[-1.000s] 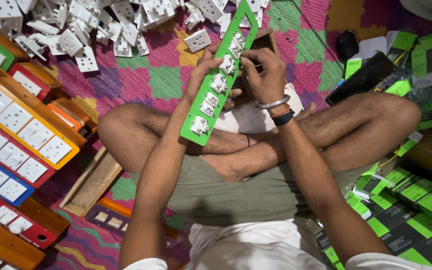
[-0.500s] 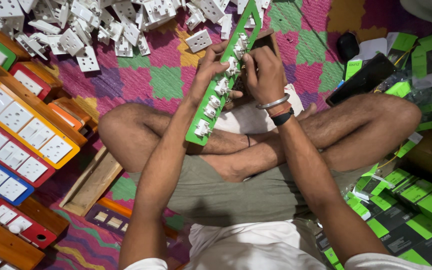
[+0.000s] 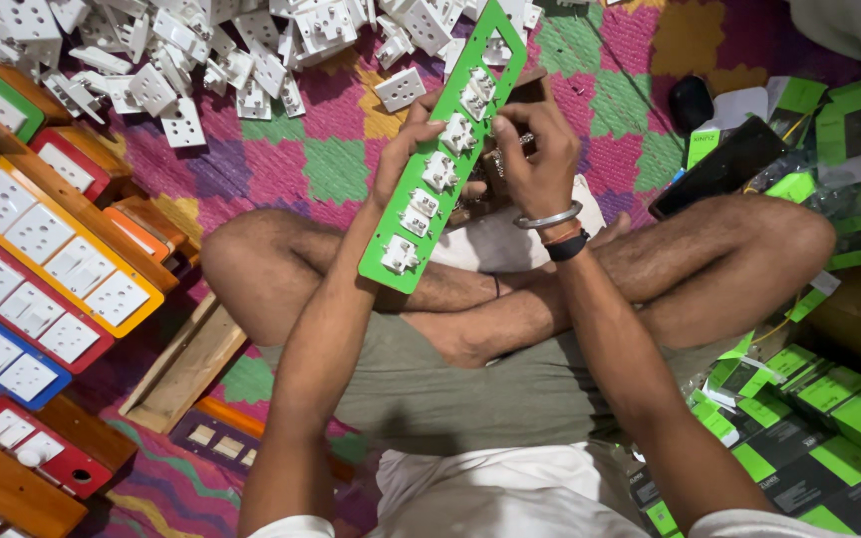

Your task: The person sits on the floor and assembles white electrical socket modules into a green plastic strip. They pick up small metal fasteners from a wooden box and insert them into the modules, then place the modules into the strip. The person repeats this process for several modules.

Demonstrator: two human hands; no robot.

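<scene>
Long green plastic panel (image 3: 442, 149): six white switch modules (image 3: 439, 171) seated, two slots empty. Left hand (image 3: 403, 149) grips panel edge; right hand (image 3: 535, 159) fingers pinch at one module.

Patchwork floor mat (image 3: 341, 164) in pink, green, purple and yellow squares, evenly lit, wooden strips (image 3: 186, 364) at left

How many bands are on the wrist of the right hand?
3, stacked behind the right hand: a silver bangle nearest it, an orange thread next, then a black band. Others could hide under the wrist.
</scene>
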